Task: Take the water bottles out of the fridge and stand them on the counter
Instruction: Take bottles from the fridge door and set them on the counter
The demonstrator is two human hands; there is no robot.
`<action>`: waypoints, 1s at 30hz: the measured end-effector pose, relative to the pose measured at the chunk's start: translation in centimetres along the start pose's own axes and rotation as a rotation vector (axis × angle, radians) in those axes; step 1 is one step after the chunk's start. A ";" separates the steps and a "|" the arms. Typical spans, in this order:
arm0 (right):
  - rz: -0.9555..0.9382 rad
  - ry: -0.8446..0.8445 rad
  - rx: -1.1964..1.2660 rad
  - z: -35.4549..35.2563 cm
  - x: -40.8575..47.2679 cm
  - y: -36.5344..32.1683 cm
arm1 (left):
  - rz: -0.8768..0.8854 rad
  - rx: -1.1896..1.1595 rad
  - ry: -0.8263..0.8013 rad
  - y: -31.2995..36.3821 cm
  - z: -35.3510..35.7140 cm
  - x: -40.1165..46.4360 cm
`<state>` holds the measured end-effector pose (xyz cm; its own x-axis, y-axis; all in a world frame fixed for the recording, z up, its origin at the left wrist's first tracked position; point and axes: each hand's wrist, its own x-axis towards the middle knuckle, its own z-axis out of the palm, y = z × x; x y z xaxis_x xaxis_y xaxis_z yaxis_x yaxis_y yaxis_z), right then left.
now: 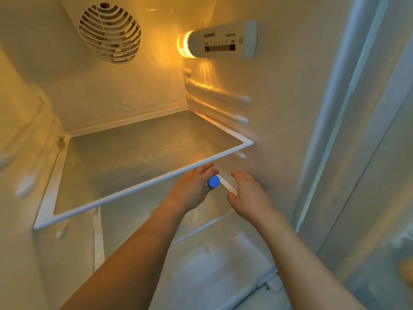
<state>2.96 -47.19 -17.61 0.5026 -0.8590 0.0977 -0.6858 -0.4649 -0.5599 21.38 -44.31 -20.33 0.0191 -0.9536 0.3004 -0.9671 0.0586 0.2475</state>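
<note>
Reaching into the open fridge (134, 97), both bare arms are stretching in under the front edge of the glass shelf (143, 189), and that shelf is our landmark. Just below its front rim, towards its right end, the left hand (192, 191) is curling round the neck of a water bottle, with only the bottle's blue cap (213, 181) poking out between fingers and thumb; the bottle body is hiding behind the hand. Right beside the cap, still below the shelf's right corner, the right hand (248, 193) is hovering with fingers loosely spread and lightly bent, gripping nothing and not touching the cap as far as the view is showing. Above the shelf, on the back wall, the round fan grille (110, 32) is sitting high to the left. Above the shelf's right side, the Siemens control panel (222, 40) is glowing with its yellow lamp (184, 44).
</note>
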 end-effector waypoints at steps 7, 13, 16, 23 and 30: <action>-0.009 0.036 0.008 -1.1 -3.5 -0.3 | -0.167 -0.393 0.172 3.5 -3.8 -4.0; 0.003 0.049 -0.020 -2.3 -9.7 -0.5 | -0.184 -0.582 0.206 7.8 -6.7 -9.1; 0.004 0.067 -0.022 -2.9 -13.1 -0.7 | -0.200 -0.639 0.201 10.1 -7.9 -11.5; 0.111 0.067 -0.038 -3.9 -20.5 0.6 | -0.198 -0.725 0.226 14.6 -9.5 -15.3; 0.200 0.169 -0.187 -5.7 -26.0 2.7 | -0.238 -0.769 0.058 18.3 -7.0 -18.1</action>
<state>-14.99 -27.32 -16.96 0.2644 -0.9534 0.1451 -0.8548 -0.3014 -0.4224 5.12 -23.90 -14.79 0.2361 -0.9504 0.2023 -0.4905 0.0631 0.8692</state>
